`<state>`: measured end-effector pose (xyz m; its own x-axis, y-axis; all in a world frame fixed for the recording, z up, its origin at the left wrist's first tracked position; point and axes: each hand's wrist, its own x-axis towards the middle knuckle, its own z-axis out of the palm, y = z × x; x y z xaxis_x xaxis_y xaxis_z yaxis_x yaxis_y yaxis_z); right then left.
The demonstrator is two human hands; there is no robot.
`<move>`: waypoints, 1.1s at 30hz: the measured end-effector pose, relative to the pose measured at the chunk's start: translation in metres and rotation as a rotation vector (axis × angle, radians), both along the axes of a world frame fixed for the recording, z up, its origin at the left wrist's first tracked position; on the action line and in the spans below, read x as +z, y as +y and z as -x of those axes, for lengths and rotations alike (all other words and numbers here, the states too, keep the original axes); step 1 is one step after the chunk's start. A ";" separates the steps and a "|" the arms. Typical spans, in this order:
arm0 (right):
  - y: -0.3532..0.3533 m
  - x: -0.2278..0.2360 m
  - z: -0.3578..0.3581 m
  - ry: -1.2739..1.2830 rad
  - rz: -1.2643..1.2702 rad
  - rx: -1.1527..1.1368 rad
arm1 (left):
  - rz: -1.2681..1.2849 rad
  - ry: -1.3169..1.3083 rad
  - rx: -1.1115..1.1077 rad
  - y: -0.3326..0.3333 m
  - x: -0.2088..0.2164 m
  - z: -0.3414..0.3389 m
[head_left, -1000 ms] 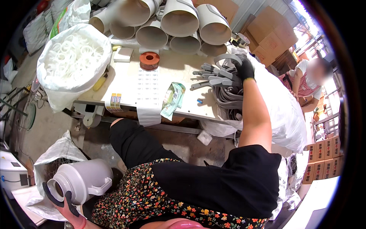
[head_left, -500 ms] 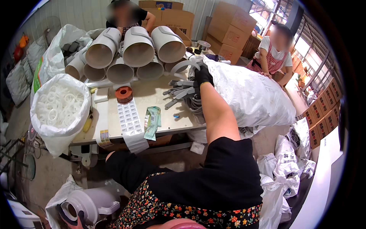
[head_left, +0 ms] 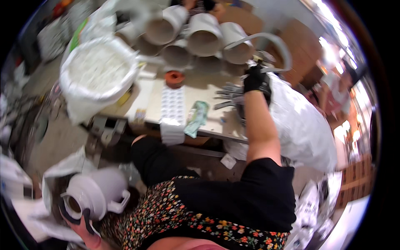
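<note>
My left hand [head_left: 81, 223], with black-covered fingers, is closed on the round mouth of a pale grey plastic jug body [head_left: 102, 189]. The jug lies tilted at lower left and has a side handle. At the far edge of the table, my black-gloved right hand [head_left: 257, 81] grips a curved grey plastic handle [head_left: 283, 48], which arches up and away from it. Just below that hand lies a bundle of grey handles [head_left: 229, 98], partly hidden by my wrist. A large white sack [head_left: 300, 121] sits right beside my right forearm.
Stacked grey jug shells [head_left: 204, 37] stand at the back of the table [head_left: 146, 93]. An open white sack [head_left: 100, 68] of translucent rings is at left. An orange tape roll [head_left: 174, 78], a label sheet [head_left: 172, 104] and a green packet [head_left: 196, 118] lie centrally. A co-worker [head_left: 335, 93] is at right.
The view has swung, shifting the table up and right, with blur. The curved grey handle in my right hand now rises higher, clear of the bundle. My left hand stays on the jug.
</note>
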<state>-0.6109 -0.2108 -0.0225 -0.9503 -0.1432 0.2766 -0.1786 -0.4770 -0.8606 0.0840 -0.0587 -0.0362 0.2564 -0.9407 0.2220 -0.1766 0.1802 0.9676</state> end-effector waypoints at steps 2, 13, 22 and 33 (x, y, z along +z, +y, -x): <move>-0.014 0.052 -0.083 -0.149 0.179 0.415 | 0.017 0.137 0.049 0.013 -0.003 0.005; 0.044 -0.042 -0.494 -0.808 -0.259 2.000 | 0.304 -0.290 -0.058 0.076 -0.021 0.029; 0.070 -0.056 -0.509 0.290 -0.242 2.022 | 0.271 -0.566 -0.111 0.091 0.007 0.039; 0.048 -0.063 -0.505 -0.722 -0.406 2.258 | 0.450 0.099 -0.190 0.051 0.012 0.029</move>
